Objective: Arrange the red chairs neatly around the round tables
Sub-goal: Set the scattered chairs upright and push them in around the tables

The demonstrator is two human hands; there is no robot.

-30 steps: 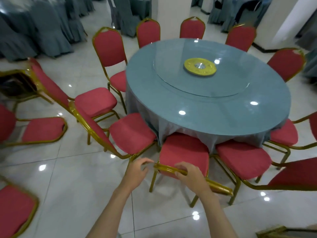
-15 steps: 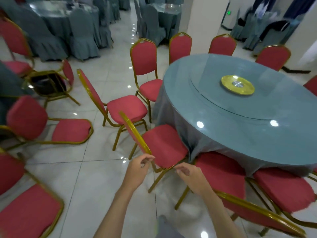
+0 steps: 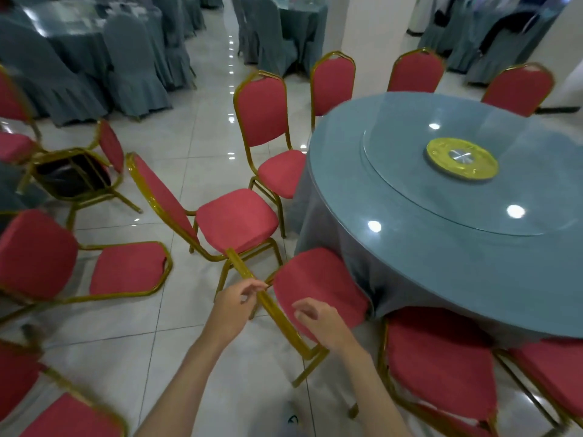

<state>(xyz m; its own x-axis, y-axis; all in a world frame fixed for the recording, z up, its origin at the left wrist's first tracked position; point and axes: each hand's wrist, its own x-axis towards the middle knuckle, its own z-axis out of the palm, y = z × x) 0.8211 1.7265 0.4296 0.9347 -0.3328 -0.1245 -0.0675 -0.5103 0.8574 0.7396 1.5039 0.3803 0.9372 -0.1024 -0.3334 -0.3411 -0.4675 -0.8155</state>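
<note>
Crowding the chair (image 3: 318, 291) on both sides are its neighbours: a second chair (image 3: 235, 220) stands just past the far end of its gold back rail, and a third chair (image 3: 438, 361) sits just beside its seat on the right. Open floor (image 3: 176, 335) lies behind it and to the left. The chair stands at the near-left edge of the table (image 3: 441, 263), its seat pointing in at the grey cloth and touching it. Its back rail runs slantwise, far-left to near-right. The left hand (image 3: 238, 299) pinches that rail between thumb and fingertips. The right hand (image 3: 320, 320) hovers over the rail's nearer part, fingers loosely curled and grasping nothing — whether it touches, I cannot tell. White tiles shine under the lights. A yellow hub (image 3: 462, 157) sits on the glass top, and a tipped chair (image 3: 72, 175) lies at far left.
</note>
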